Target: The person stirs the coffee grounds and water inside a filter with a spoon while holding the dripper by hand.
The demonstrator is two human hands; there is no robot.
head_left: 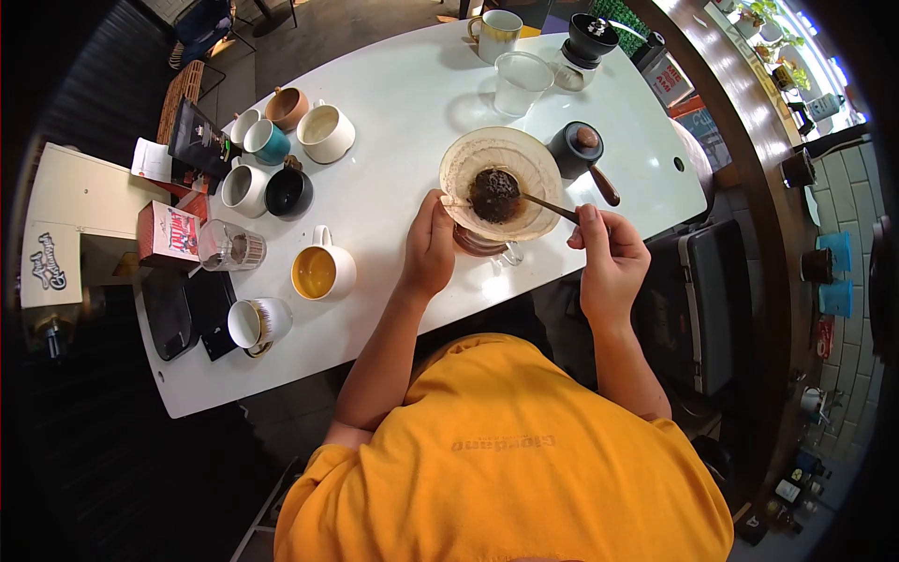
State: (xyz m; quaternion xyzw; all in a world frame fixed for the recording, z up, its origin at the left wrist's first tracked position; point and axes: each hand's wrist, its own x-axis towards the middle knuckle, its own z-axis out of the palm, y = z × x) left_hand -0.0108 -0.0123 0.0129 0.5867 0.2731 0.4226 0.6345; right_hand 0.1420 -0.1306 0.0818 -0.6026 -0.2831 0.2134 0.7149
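A cone-shaped coffee filter (466, 155) sits open over a glass server (479, 245) near the table's front edge. Wet dark coffee grounds (494, 192) lie at its bottom. My left hand (432, 248) is closed on the filter's left edge, fingertips at the rim. Between the thumb and fingers of my right hand (613, 260) is the handle of a spoon (551, 206). Its tip reaches into the grounds, so the bowl is mostly hidden. Just beyond my right hand stands a dark pot with a wooden handle (576, 150).
Several mugs, among them a teal cup (267, 142) and a yellow-lined mug (323, 270), stand on the left of the white table (403, 103). A clear plastic cup (523, 84) and a coffee grinder (588, 42) are at the back. A black tray (173, 314) lies far left.
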